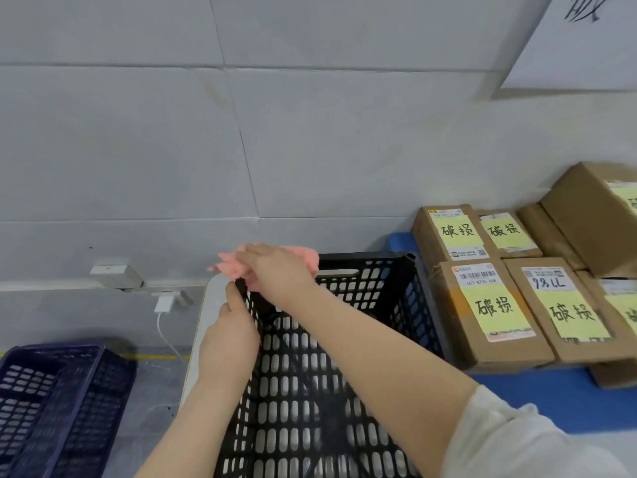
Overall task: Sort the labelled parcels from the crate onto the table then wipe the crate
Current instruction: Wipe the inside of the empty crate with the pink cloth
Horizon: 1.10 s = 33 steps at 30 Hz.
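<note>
A black perforated crate (379, 291) stands on the table in front of me, with nothing inside it. My right hand (275, 270) presses a pink cloth (303, 258) on the crate's far-left top rim. My left hand (229, 339) grips the crate's left wall near that corner. Several brown cardboard parcels (489, 315) with yellow handwritten labels lie grouped on the table to the right of the crate.
A blue mat (551, 398) covers the table under the parcels. A dark blue crate (51, 401) sits on the floor at lower left. A white charger and cable (163, 305) hang on the grey wall behind. A white sheet (579, 43) is pinned at upper right.
</note>
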Each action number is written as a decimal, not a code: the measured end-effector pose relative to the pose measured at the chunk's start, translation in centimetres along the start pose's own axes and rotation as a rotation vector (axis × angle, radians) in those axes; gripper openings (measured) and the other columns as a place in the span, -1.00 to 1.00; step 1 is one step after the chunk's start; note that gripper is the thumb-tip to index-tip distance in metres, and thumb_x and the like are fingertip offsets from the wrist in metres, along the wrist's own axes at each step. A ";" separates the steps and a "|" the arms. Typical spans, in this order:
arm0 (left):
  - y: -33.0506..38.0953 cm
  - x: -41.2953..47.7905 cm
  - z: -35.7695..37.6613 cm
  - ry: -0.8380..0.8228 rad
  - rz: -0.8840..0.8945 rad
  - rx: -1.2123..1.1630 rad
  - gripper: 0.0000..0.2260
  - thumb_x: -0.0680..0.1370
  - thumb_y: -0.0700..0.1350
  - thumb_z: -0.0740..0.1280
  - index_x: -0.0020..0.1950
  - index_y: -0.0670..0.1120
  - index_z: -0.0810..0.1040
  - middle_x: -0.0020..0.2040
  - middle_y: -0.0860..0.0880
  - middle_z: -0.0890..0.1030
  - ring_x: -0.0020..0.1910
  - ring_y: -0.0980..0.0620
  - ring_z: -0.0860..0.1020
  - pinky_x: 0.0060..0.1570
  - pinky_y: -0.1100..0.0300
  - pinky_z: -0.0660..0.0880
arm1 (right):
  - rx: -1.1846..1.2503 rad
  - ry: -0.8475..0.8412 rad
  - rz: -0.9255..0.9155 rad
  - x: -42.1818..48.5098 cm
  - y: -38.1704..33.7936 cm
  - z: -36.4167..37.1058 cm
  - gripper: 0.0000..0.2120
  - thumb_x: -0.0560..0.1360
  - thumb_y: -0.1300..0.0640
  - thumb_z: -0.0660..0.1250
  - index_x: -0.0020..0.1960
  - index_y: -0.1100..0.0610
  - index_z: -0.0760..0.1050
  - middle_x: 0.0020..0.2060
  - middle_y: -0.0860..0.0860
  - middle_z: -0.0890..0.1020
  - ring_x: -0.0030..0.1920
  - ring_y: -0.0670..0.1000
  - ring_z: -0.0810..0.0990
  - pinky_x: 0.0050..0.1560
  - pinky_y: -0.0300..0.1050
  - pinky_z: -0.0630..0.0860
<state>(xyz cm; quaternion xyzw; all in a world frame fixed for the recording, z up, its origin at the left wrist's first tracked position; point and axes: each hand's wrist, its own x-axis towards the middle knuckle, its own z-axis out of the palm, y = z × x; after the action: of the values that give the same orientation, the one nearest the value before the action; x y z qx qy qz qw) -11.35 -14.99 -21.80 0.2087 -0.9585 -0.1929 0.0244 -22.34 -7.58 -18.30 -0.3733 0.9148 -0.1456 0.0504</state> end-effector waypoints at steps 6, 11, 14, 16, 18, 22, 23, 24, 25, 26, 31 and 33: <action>0.2 -0.2 -0.3 -0.006 -0.021 -0.097 -0.55 0.58 -0.27 0.06 0.47 -0.11 0.11 0.15 -0.23 0.54 -0.06 -0.32 0.58 -0.15 -0.06 0.43 | -0.339 -0.031 0.064 -4.6 4.4 -3.2 -0.58 0.53 0.30 0.23 0.38 0.13 0.36 0.29 0.04 0.48 0.26 0.09 0.46 0.04 -0.08 0.35; 0.4 -0.4 -0.6 -0.017 -0.038 -0.106 -0.53 0.59 -0.26 0.06 0.49 -0.08 0.07 0.20 -0.21 0.53 -0.05 -0.30 0.58 -0.08 -0.12 0.50 | -0.372 0.002 0.198 -10.7 10.1 -6.3 -0.49 0.49 0.26 0.34 0.40 0.03 0.33 0.26 0.01 0.55 0.18 0.09 0.56 0.18 0.01 0.48; 0.5 -0.5 -0.7 -0.021 -0.040 -0.105 -0.53 0.59 -0.26 0.06 0.49 -0.08 0.08 0.19 -0.20 0.53 -0.06 -0.29 0.58 -0.11 -0.09 0.49 | -0.357 0.053 0.211 -12.5 11.7 -7.5 -0.50 0.48 0.17 0.38 0.38 0.05 0.34 0.25 0.00 0.56 0.15 0.16 0.58 0.14 0.00 0.54; 0.6 -0.5 -0.8 -0.027 -0.043 -0.101 -0.54 0.58 -0.26 0.05 0.49 -0.09 0.09 0.18 -0.20 0.54 -0.05 -0.28 0.58 -0.10 -0.08 0.49 | -0.284 0.038 0.356 -12.7 12.3 -7.1 -0.60 0.58 -0.05 0.25 0.41 -0.09 0.34 0.32 -0.09 0.49 0.26 0.10 0.50 0.23 -0.02 0.48; 0.5 -0.5 -0.8 -0.029 -0.045 -0.095 -0.54 0.58 -0.26 0.05 0.48 -0.09 0.09 0.15 -0.19 0.55 -0.07 -0.28 0.58 -0.08 -0.11 0.51 | -0.271 0.154 0.468 -12.8 13.0 -6.3 -0.63 0.56 -0.11 0.28 0.36 -0.18 0.39 0.24 -0.11 0.55 0.16 0.03 0.57 0.13 -0.08 0.53; 0.6 -0.4 -0.9 -0.035 -0.056 -0.100 -0.54 0.59 -0.25 0.03 0.49 -0.08 0.08 0.15 -0.19 0.54 -0.04 -0.30 0.57 -0.05 -0.12 0.50 | -0.158 0.273 0.769 -13.7 14.4 -6.8 -0.86 0.53 0.19 0.27 0.08 0.12 0.49 -0.14 0.01 0.55 -0.22 0.05 0.55 -0.23 -0.06 0.51; 0.7 -0.5 -0.9 -0.039 -0.057 -0.099 -0.54 0.59 -0.24 0.03 0.50 -0.08 0.08 0.16 -0.19 0.53 -0.02 -0.30 0.57 -0.05 -0.11 0.50 | -0.165 0.297 0.774 -14.0 14.7 -6.7 -0.88 0.53 0.21 0.26 0.05 0.14 0.48 -0.15 0.03 0.54 -0.23 0.07 0.51 -0.25 -0.07 0.45; 0.7 -0.5 -0.9 -0.041 -0.056 -0.099 -0.54 0.59 -0.24 0.03 0.49 -0.08 0.08 0.17 -0.19 0.53 -0.01 -0.29 0.57 -0.04 -0.10 0.50 | -0.194 0.312 0.734 -14.1 14.7 -6.5 -0.88 0.52 0.22 0.26 0.05 0.14 0.47 -0.12 0.04 0.54 -0.22 0.09 0.51 -0.26 -0.07 0.43; 0.6 -0.5 -0.9 -0.037 -0.051 -0.099 -0.55 0.59 -0.23 0.03 0.49 -0.09 0.08 0.17 -0.19 0.53 -0.02 -0.28 0.57 -0.04 -0.10 0.50 | -0.236 0.306 0.674 -14.2 14.6 -6.0 -0.86 0.51 0.23 0.28 0.06 0.12 0.47 -0.09 0.05 0.55 -0.20 0.10 0.53 -0.25 -0.07 0.45; 0.6 -0.4 -0.9 -0.034 -0.043 -0.098 -0.56 0.59 -0.23 0.03 0.48 -0.09 0.09 0.16 -0.19 0.54 -0.03 -0.27 0.57 -0.04 -0.12 0.51 | -0.269 0.293 0.623 -14.0 14.4 -5.6 -0.83 0.49 0.23 0.29 0.08 0.11 0.48 -0.06 0.05 0.56 -0.18 0.10 0.56 -0.24 -0.07 0.47; 0.6 -0.3 -1.1 -0.050 -0.031 -0.091 -0.54 0.59 -0.25 0.02 0.50 -0.11 0.07 0.17 -0.20 0.53 0.00 -0.27 0.56 -0.04 -0.11 0.49 | -0.287 0.287 0.558 -11.4 13.5 -4.7 -0.81 0.50 0.06 0.38 0.06 0.10 0.50 -0.03 0.01 0.60 -0.14 0.10 0.62 -0.30 -0.12 0.41; 0.6 -0.4 -1.1 -0.046 -0.027 -0.088 -0.53 0.59 -0.26 0.03 0.50 -0.11 0.06 0.17 -0.20 0.53 -0.01 -0.27 0.57 -0.05 -0.10 0.49 | -0.293 0.242 0.616 -9.4 11.6 -3.9 -0.78 0.50 0.06 0.36 0.11 0.10 0.48 -0.05 0.03 0.60 -0.13 0.13 0.60 -0.31 -0.11 0.40</action>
<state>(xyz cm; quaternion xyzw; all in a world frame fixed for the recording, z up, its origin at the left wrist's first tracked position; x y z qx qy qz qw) -11.12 -14.72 -20.50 0.2157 -0.9464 -0.2401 0.0091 -24.16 7.76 -18.29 -0.0634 0.9949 -0.0340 -0.0708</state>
